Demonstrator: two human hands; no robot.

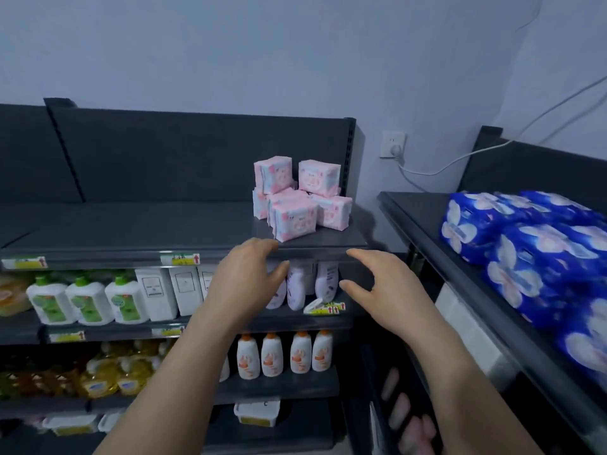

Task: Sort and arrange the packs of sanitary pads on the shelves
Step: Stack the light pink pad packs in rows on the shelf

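Head view: pink pad packs [297, 198] upright on shelf [164, 231], faces forward; left hand [246, 277], right hand [384, 290] spread, empty.

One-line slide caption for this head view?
Open left hand and open right hand reach toward the pink pad packs piled on the top shelf.

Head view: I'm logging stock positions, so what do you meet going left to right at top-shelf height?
Pink packs → socket → blue packs.
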